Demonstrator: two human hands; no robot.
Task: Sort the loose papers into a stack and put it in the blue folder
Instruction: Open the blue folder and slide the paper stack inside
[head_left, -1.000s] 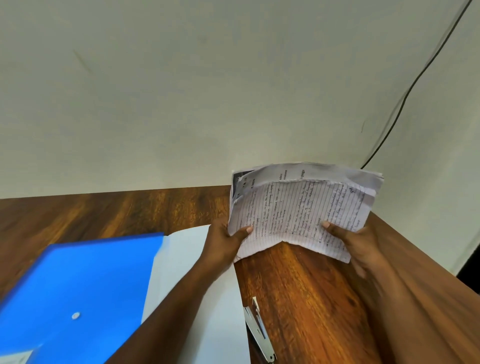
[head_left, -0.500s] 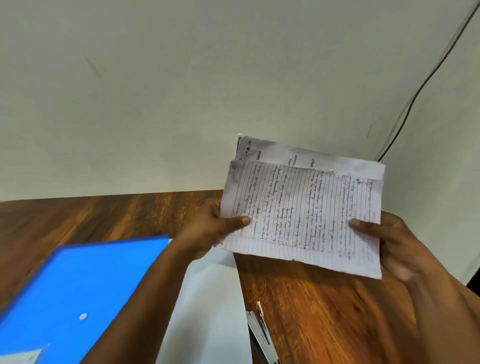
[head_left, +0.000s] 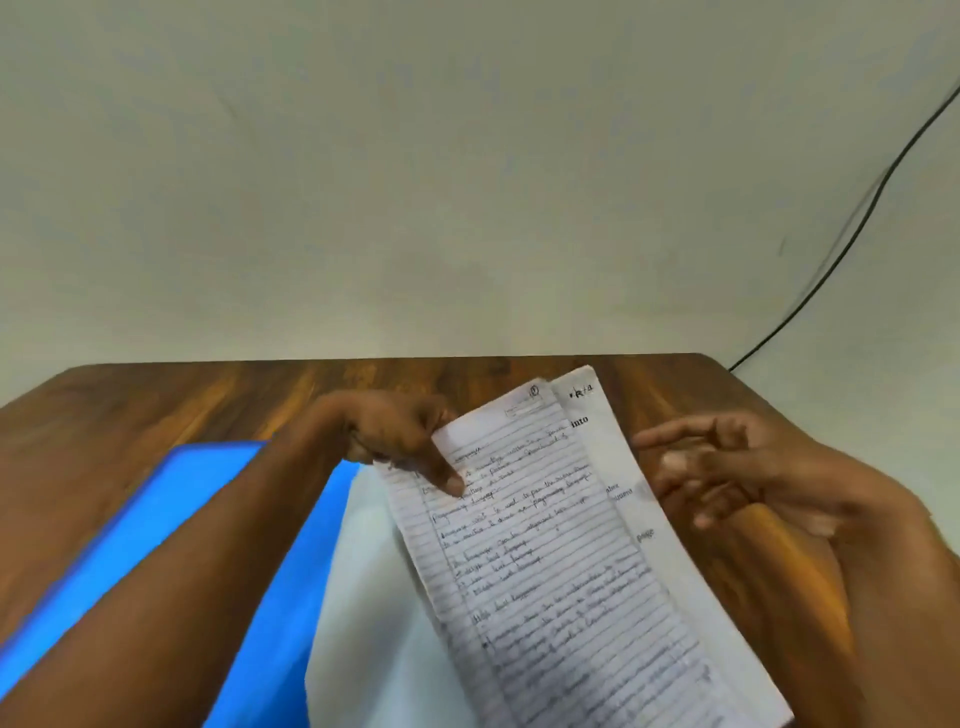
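A stack of papers (head_left: 561, 582), lined handwritten sheet on top and a printed sheet behind, hangs lengthwise over the table. My left hand (head_left: 395, 441) pinches its upper left edge, thumb on the written side. Just right of the stack hovers my right hand (head_left: 727, 483), fingers spread loosely and apart from the paper. The blue folder (head_left: 156, 530) lies on the table at the left, partly under my left forearm. A white sheet (head_left: 363, 613) lies beside it, below the stack.
The wooden table (head_left: 208, 405) ends at a pale wall behind. A black cable (head_left: 852, 228) runs down the wall at the far right. The table's right corner is near my right hand.
The stack has turned from crosswise to lengthwise and come lower and nearer. My right hand has let go of its right edge. The stapler is out of view now.
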